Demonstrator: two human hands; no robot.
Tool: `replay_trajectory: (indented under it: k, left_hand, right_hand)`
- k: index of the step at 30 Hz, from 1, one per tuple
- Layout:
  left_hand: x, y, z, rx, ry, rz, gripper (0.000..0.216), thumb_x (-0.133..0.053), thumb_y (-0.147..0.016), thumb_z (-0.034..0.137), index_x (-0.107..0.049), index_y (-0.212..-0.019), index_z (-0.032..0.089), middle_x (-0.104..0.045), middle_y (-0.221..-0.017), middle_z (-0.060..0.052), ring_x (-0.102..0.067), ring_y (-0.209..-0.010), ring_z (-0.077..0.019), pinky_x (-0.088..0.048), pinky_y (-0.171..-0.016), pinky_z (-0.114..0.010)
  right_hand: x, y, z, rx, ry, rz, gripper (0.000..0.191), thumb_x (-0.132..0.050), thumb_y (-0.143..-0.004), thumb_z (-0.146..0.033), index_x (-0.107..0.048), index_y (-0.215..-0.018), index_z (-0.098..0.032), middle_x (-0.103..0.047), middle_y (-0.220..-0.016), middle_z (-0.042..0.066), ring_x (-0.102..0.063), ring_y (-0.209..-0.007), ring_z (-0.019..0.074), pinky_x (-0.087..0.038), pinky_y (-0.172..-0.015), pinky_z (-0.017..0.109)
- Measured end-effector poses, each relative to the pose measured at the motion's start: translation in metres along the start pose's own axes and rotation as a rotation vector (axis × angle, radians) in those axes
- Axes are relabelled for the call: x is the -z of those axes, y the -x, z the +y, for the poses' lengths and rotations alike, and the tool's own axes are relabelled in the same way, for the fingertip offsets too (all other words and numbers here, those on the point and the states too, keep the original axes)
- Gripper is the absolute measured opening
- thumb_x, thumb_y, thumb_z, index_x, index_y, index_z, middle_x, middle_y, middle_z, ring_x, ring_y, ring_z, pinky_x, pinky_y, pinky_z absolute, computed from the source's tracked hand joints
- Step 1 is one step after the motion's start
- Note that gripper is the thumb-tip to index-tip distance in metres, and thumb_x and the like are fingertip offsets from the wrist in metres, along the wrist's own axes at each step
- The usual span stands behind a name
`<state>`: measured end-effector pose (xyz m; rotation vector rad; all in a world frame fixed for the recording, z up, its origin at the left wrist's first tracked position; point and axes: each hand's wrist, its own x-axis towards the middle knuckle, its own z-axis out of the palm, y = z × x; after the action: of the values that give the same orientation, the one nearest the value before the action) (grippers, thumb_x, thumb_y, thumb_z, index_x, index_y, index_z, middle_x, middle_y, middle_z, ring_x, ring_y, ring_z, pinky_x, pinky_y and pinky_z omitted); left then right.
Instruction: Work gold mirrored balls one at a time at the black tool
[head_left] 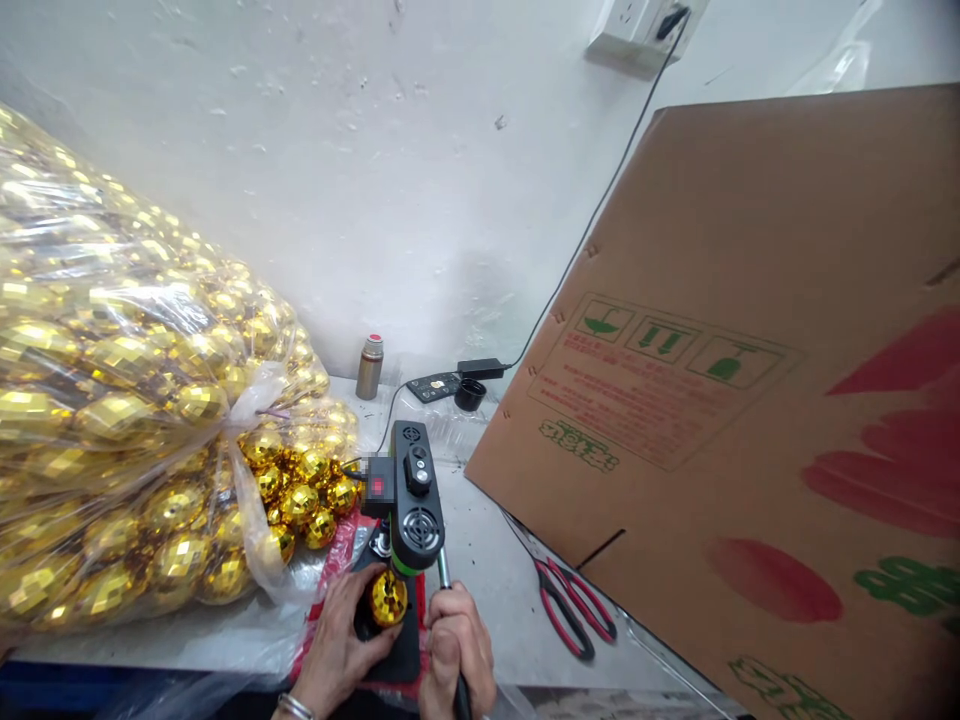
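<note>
My left hand is curled around a small gold mirror ball, holding it on the black base under a black and green bench machine. My right hand is closed in a fist around the machine's thin metal lever, just right of the ball. A large clear plastic bag full of the same gold mirror balls lies on the left, its open mouth spilling several loose gold balls beside the machine.
A big cardboard box leans across the right side. Red-handled scissors lie on the white table at its foot. Near the wall stand a small metal flask, a black power adapter and a black cap; a cable runs to a wall socket.
</note>
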<state>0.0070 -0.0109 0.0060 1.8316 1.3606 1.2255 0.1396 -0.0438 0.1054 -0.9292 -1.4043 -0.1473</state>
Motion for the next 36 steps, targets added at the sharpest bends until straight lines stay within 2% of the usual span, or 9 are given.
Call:
replay_trajectory:
  k: [5, 12, 20, 24, 26, 28, 31, 34, 36]
  left_hand:
    - [-0.002, 0.001, -0.003, 0.019, 0.015, 0.007, 0.048, -0.078, -0.074, 0.033, -0.072, -0.121, 0.025, -0.078, -0.117, -0.011, -0.073, -0.109, -0.0342, -0.062, -0.095, -0.052]
    - [0.0, -0.001, -0.002, -0.009, 0.019, 0.006, 0.05, -0.081, -0.073, 0.033, -0.072, -0.121, 0.024, -0.078, -0.115, -0.012, -0.075, -0.108, -0.0347, -0.063, -0.093, -0.051]
    - [0.001, -0.002, -0.001, -0.045, 0.01, 0.02, 0.046, -0.079, -0.076, 0.036, -0.072, -0.119, 0.023, -0.079, -0.112, -0.013, -0.076, -0.104, -0.0338, -0.065, -0.09, -0.049]
    - [0.001, -0.003, 0.001, -0.036, 0.007, 0.019, 0.046, -0.078, -0.077, 0.041, -0.072, -0.118, 0.023, -0.079, -0.112, -0.013, -0.076, -0.104, -0.0339, -0.064, -0.089, -0.049]
    - [0.001, -0.005, 0.002, -0.027, 0.007, 0.016, 0.048, -0.078, -0.076, 0.042, -0.072, -0.12, 0.023, -0.079, -0.113, -0.014, -0.075, -0.105, -0.0345, -0.064, -0.09, -0.05]
    - [0.003, -0.006, 0.004, -0.023, 0.014, 0.008, 0.05, -0.078, -0.076, 0.041, -0.071, -0.121, 0.021, -0.079, -0.114, -0.014, -0.075, -0.106, -0.0349, -0.063, -0.092, -0.052]
    - [0.008, 0.001, 0.002, -0.049, 0.027, 0.021, 0.049, -0.076, -0.081, 0.042, -0.069, -0.124, 0.021, -0.077, -0.12, -0.015, -0.074, -0.11, -0.0344, -0.063, -0.094, -0.051]
    - [0.014, 0.03, -0.009, -0.16, -0.007, 0.018, 0.048, -0.074, -0.086, 0.046, -0.069, -0.127, 0.022, -0.075, -0.126, -0.016, -0.072, -0.116, -0.0337, -0.062, -0.097, -0.048]
    - [0.015, 0.06, -0.019, -0.26, -0.071, -0.01, 0.042, -0.074, -0.088, 0.048, -0.072, -0.123, 0.026, -0.077, -0.121, -0.015, -0.074, -0.113, -0.032, -0.063, -0.096, -0.042]
  right_hand:
    - [-0.002, 0.003, 0.001, -0.05, -0.014, 0.023, 0.035, -0.036, -0.106, -0.024, -0.05, -0.074, -0.024, -0.057, -0.066, -0.005, -0.054, -0.059, 0.011, -0.05, -0.085, 0.029]
    - [0.0, 0.005, 0.003, -0.024, 0.012, -0.006, 0.035, -0.034, -0.106, -0.022, -0.049, -0.075, -0.023, -0.056, -0.068, -0.005, -0.055, -0.06, 0.0108, -0.05, -0.086, 0.03]
    - [0.0, 0.01, 0.015, 0.179, 0.098, -0.078, 0.034, -0.031, -0.107, -0.022, -0.05, -0.079, -0.022, -0.06, -0.07, -0.004, -0.06, -0.061, 0.0105, -0.053, -0.085, 0.03]
    - [0.005, -0.004, 0.009, 0.243, 0.084, -0.107, 0.036, -0.033, -0.108, -0.026, -0.051, -0.077, -0.022, -0.06, -0.069, -0.004, -0.062, -0.06, 0.009, -0.054, -0.078, 0.027]
    - [0.01, -0.021, -0.003, 0.168, 0.058, -0.128, 0.036, -0.032, -0.108, -0.021, -0.049, -0.077, -0.022, -0.057, -0.068, -0.003, -0.059, -0.06, 0.009, -0.053, -0.069, 0.025]
    - [0.014, -0.042, -0.018, 0.0, -0.023, -0.173, 0.032, -0.035, -0.105, -0.015, -0.05, -0.078, -0.022, -0.054, -0.07, -0.002, -0.056, -0.06, 0.0087, -0.046, -0.056, 0.02]
    - [0.016, -0.07, -0.036, -0.115, -0.09, -0.191, 0.031, -0.041, -0.103, -0.012, -0.048, -0.075, -0.022, -0.05, -0.067, -0.003, -0.053, -0.06, 0.0086, -0.043, -0.055, 0.02]
    - [0.016, -0.077, -0.041, -0.113, -0.086, -0.19, 0.031, -0.041, -0.103, -0.012, -0.047, -0.075, -0.022, -0.049, -0.065, -0.004, -0.051, -0.058, 0.0082, -0.042, -0.054, 0.019]
    - [0.016, -0.07, -0.038, -0.1, -0.082, -0.201, 0.029, -0.04, -0.103, -0.011, -0.048, -0.077, -0.022, -0.049, -0.067, -0.004, -0.05, -0.059, 0.0079, -0.042, -0.054, 0.019]
